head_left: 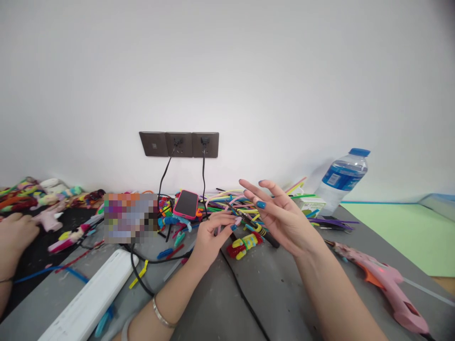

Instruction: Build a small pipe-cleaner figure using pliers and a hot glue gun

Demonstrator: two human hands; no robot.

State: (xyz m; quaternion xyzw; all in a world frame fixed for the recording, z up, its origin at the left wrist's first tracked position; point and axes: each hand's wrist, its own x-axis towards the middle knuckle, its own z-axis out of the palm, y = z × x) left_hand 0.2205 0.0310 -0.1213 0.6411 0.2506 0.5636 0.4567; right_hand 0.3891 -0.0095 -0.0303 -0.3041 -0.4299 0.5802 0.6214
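Observation:
My left hand [212, 236] is closed in a pinch, and a small pale-pink piece [237, 221] shows at its fingertips; its exact kind is unclear. Raised to the right, my right hand [279, 210] has its fingers apart and nothing in them. On the grey table just below the hands lies a red and yellow pipe-cleaner figure [244, 245] with light-blue bits. A dark-handled tool [268, 237], partly hidden behind my right hand, lies beside it. Several coloured pipe cleaners [223, 201] are heaped behind.
A pink glue gun [387, 279] with a red light lies at right, near a tilted water bottle [341, 177]. A white power strip [95, 293], black cables [241, 289] and a phone [186, 203] occupy the left and middle. Another person's hand [17, 234] is at far left.

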